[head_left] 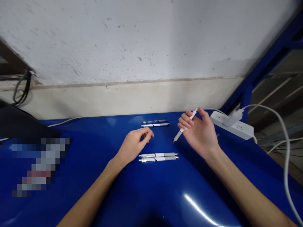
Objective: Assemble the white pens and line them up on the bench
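First, at left, a pixelated item [41, 164] is unreadable; bare counter [123, 195] separates it from the left hand [136, 143], grip narrow, fingertips curled together. Next, two pens [156, 125] lie near the back edge, two more [159, 159] nearer. Right hand [201, 134]: grip closed around a white pen [179, 133], barrel partly hidden. Far right, a power strip [246, 130]; its cable [287, 157] leaves frame.

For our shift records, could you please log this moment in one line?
right hand: holds white-grey pen | left hand: curled, between two far pens and two near pens | both pairs: on blue table
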Demonstrator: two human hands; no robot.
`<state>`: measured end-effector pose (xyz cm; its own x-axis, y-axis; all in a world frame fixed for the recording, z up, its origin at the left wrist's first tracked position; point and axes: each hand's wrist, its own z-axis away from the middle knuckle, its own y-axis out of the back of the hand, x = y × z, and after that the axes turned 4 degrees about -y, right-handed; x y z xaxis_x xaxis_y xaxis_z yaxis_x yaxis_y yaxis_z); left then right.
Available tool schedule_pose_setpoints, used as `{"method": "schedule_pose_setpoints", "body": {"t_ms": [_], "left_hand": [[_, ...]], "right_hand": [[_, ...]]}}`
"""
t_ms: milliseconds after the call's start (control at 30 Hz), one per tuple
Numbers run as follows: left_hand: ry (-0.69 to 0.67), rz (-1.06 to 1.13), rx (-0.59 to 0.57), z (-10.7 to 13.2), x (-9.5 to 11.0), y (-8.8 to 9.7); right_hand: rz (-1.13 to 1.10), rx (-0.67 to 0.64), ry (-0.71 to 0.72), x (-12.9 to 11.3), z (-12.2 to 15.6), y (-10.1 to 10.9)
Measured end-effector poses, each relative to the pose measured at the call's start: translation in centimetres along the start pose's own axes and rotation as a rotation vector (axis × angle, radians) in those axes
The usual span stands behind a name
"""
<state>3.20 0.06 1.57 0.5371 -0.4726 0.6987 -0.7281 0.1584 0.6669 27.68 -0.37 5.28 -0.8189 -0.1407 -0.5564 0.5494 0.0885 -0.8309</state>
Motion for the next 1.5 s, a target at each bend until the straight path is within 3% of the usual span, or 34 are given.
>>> {"method": "schedule_pose_setpoints", "body": {"t_ms": [533, 900, 1500], "left_hand": [[-0.007, -0.156, -0.061, 0.07, -0.15, -0.08], [-0.034, -0.180, -0.078, 0.06, -0.29, -0.18], [-0.026, -0.174, -0.087, 0.11, -0.31, -0.26]], "right_hand": [[-0.015, -0.036, 0.043, -0.22, 0.44, -0.18], [0.256, 0.011, 0.097, -0.17, 0.65, -0.72], [0.239, 0.022, 0.121, -0.46, 0.58, -0.50]]}}
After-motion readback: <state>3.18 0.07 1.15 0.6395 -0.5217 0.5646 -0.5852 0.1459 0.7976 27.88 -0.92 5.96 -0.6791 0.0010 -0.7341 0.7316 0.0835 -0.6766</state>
